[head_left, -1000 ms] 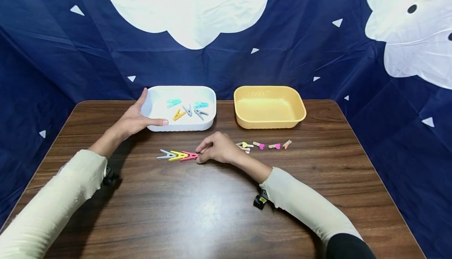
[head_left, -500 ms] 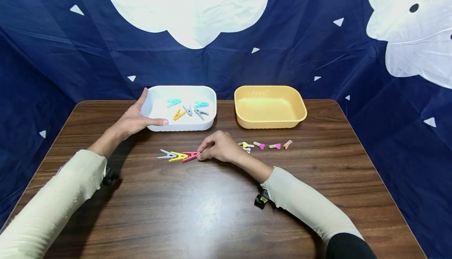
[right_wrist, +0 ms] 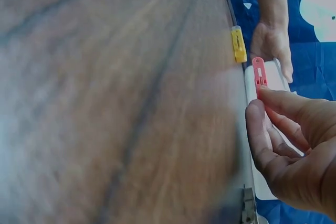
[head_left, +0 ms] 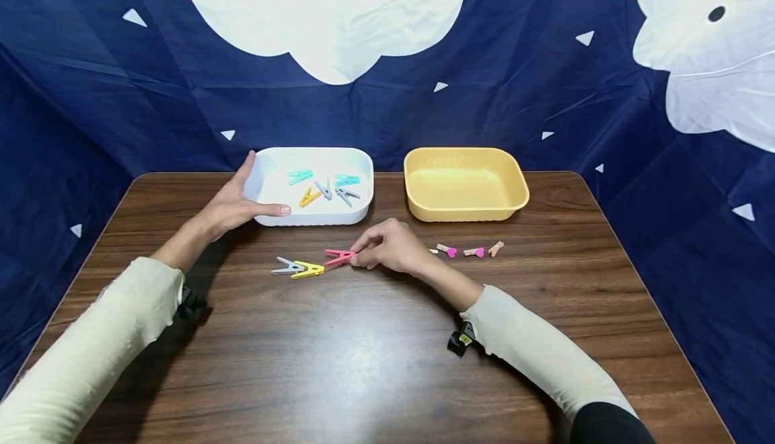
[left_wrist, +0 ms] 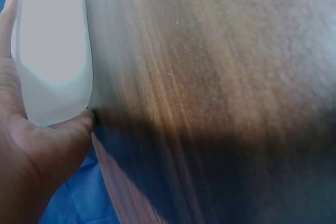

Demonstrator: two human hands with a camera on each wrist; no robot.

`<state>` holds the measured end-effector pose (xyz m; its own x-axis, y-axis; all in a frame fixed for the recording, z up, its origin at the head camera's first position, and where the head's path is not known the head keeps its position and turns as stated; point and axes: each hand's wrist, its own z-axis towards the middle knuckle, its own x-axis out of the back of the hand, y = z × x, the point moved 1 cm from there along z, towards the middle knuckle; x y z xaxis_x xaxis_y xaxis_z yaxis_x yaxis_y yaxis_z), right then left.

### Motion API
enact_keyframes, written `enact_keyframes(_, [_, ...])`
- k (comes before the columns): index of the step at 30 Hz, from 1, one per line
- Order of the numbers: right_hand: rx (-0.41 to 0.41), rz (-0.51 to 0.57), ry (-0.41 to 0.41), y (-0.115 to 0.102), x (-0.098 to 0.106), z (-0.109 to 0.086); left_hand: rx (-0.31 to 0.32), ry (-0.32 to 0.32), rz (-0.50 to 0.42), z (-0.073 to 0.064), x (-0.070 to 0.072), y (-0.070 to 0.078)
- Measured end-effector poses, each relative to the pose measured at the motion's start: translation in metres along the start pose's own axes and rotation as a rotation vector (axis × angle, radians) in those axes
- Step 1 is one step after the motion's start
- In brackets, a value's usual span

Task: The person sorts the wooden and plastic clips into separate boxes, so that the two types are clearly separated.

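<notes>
My right hand pinches a pink-red clothespin by its right end, just above the table; its two legs point left. The right wrist view shows the same clothespin at the fingertips. Left of it, a yellow clothespin and a grey one lie on the table, overlapping. With thumb and fingers straight and spread, my left hand rests along the left end of the white bin. Inside that bin lie several turquoise, grey and orange clothespins.
A yellow bin stands to the right of the white one. In front of it lie several small wooden clothespins, some with pink hearts; my right hand partly covers this row. A blue patterned cloth hangs behind the table.
The pink-red clothespin has come off the table and away from the yellow one, up and to the right, in my right hand. My left hand stays at the white bin.
</notes>
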<state>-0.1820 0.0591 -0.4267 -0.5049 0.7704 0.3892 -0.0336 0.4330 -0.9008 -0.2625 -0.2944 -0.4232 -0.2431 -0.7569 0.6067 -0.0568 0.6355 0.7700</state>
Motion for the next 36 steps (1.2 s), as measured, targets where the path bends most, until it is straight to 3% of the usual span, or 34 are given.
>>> enact_keyframes(17, [0.075,0.092,0.074,-0.012,0.029,-0.001,0.011,-0.006,0.028,-0.001,0.000,0.004])
enact_keyframes(36, [0.135,0.192,0.170,-0.030,0.033,0.011,0.005,-0.002,0.008,-0.002,-0.001,0.000])
